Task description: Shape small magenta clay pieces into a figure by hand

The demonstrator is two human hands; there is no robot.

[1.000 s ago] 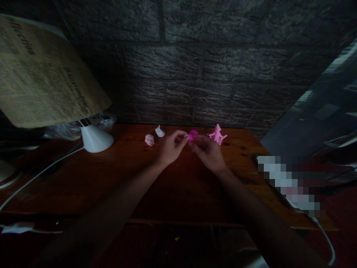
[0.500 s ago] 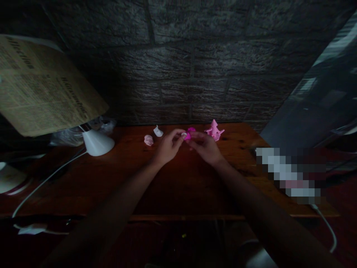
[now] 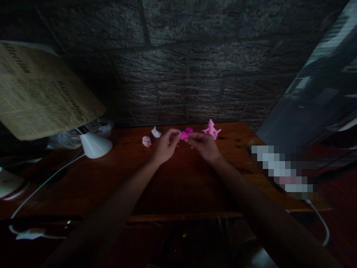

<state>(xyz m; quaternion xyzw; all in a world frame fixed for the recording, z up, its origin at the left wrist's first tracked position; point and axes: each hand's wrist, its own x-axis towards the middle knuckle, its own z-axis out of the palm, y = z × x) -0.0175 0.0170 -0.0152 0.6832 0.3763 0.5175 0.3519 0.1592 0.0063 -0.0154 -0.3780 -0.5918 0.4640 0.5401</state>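
Observation:
Between the fingertips of both hands is a small bright pink piece of what looks like modelling clay (image 3: 184, 136), with a pointed, roughly triangular outline. My left hand (image 3: 166, 146) pinches its left side, where a small whitish spot shows. On the other side, my right hand (image 3: 206, 146) grips it with thumb and fingers. Just behind it lies a darker magenta lump (image 3: 189, 130), partly covered. To the right stands a light pink clay figure (image 3: 211, 130) with a pointed top and arm-like parts. A pale pink lump (image 3: 146, 141) and a white lump (image 3: 156, 131) rest left of my hands.
The wooden table (image 3: 122, 178) meets a dark brick-patterned wall (image 3: 167, 63). At left are a lamp with a newsprint shade (image 3: 47, 93) and white base (image 3: 96, 144), its cord, a plastic bag (image 3: 65, 138) and a whitish container (image 3: 10, 184). A blurred-out object (image 3: 281, 169) sits right.
The pink piece has been turned between my fingers; its pale end shows less and a pointed pink face shows now. The view has shifted slightly; the other clay pieces stay put.

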